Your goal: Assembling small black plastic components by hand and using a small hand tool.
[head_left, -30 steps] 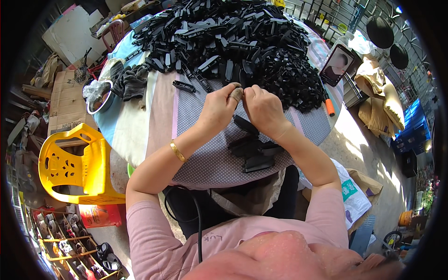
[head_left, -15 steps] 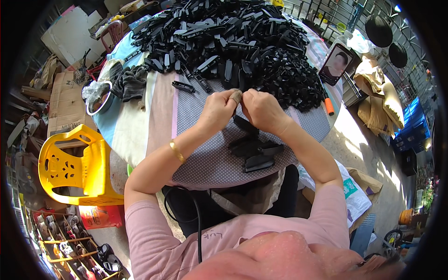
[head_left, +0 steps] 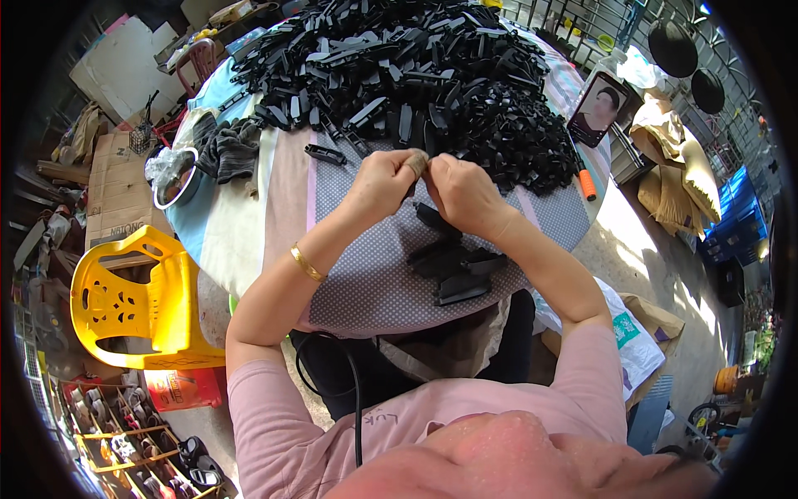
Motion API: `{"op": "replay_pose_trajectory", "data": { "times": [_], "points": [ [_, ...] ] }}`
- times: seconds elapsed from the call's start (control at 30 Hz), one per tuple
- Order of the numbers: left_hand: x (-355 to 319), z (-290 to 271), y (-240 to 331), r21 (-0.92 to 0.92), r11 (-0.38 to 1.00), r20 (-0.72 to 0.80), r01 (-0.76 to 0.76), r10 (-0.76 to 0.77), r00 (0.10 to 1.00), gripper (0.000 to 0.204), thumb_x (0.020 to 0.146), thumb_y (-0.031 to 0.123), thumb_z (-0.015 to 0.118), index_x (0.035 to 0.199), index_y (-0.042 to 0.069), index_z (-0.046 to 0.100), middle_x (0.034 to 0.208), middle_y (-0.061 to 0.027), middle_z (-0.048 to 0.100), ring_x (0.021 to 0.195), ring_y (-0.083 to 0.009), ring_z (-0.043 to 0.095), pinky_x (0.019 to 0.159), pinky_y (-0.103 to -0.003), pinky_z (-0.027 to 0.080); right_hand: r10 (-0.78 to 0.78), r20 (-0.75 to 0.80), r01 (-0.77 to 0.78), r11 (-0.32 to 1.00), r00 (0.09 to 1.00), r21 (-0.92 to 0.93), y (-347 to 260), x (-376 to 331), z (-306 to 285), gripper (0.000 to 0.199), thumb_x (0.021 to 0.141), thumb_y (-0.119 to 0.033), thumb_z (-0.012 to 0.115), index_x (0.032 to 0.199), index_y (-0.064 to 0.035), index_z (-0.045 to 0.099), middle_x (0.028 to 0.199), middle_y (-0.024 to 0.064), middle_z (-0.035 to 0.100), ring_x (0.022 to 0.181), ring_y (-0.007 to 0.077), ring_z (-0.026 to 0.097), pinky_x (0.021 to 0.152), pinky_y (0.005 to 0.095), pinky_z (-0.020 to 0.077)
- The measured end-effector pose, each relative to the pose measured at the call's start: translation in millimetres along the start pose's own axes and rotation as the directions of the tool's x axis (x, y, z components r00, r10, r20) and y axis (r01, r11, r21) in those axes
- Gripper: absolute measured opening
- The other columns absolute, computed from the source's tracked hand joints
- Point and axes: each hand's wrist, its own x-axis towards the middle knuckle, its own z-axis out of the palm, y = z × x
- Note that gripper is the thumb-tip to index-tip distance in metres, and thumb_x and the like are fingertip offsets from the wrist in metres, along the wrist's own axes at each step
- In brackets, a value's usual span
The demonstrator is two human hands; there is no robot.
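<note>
My left hand and my right hand meet over the dotted part of the tablecloth, fingertips pinched together. A tan covering wraps the left thumb. Whatever they grip is mostly hidden; only a dark bit shows under the left fingers. Just in front of the hands rises a big heap of long black plastic pieces. Smaller black parts are piled at its right. Closer to me, below the right hand, lies a loose cluster of black pieces. One single black piece rests left of the hands.
On the round table's left are dark gloves and a bowl with a plastic bag. At its right edge stand a phone and an orange-handled tool. A yellow chair is at the left, stuffed sacks at the right.
Both hands have shifted slightly left and away from me, fingertips still together. The piles and the near cluster look the same.
</note>
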Motion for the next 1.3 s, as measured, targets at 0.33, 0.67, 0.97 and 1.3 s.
{"op": "replay_pose_trajectory", "data": {
  "times": [0.33,0.67,0.97,1.3],
  "points": [
    [2.7,-8.2,0.4,-0.484,0.856,0.288,0.181,-0.040,0.957,0.034,0.094,0.029,0.043,0.116,0.005,0.049,0.064,-0.0023,0.051,0.040,-0.0053,0.037,0.035,-0.019,0.026,0.322,0.323,-0.448,0.494,0.890,0.745,15.4,9.9,-22.1,0.027,0.085,-0.025,0.062,0.097,-0.0013,0.059,0.073,-0.0017,0.057,0.061,0.0038,0.051,0.051,0.0190,0.0433],
    [9.0,12.9,-11.9,-0.255,0.967,0.150,-0.019,0.058,0.987,0.036,0.089,0.027,0.051,0.118,0.006,0.050,0.074,-0.0065,0.057,0.062,-0.0116,0.055,0.053,-0.024,0.043,0.402,0.283,-0.459,0.460,0.871,0.760,40.6,7.8,-29.9,0.029,0.084,-0.025,0.064,0.099,-0.0005,0.061,0.080,0.0001,0.058,0.065,0.0039,0.051,0.058,0.0180,0.0426],
    [-13.5,-4.9,21.1,0.321,0.918,0.650,-0.234,-0.034,0.759,0.030,0.083,0.024,0.060,0.106,0.006,0.063,0.089,-0.0127,0.066,0.082,-0.0217,0.063,0.074,-0.031,0.048,0.321,0.269,-0.287,0.945,0.908,-0.156,45.3,-10.8,-44.8,0.020,0.068,-0.021,0.070,0.083,-0.0090,0.068,0.077,0.0062,0.056,0.074,0.0226,0.058,0.066,0.0323,0.0468],
    [69.5,-10.3,-9.5,0.675,0.737,-0.153,-0.025,0.173,0.973,0.034,0.077,0.034,0.064,0.083,0.000,0.063,0.089,-0.0151,0.060,0.084,-0.0308,0.058,0.075,-0.037,0.048,0.242,0.180,-0.220,0.966,0.954,-0.133,35.8,-7.9,-31.9,0.015,0.071,-0.022,0.068,0.080,-0.0092,0.069,0.074,0.0070,0.058,0.072,0.0226,0.059,0.064,0.0324,0.0475]
  ]
}}
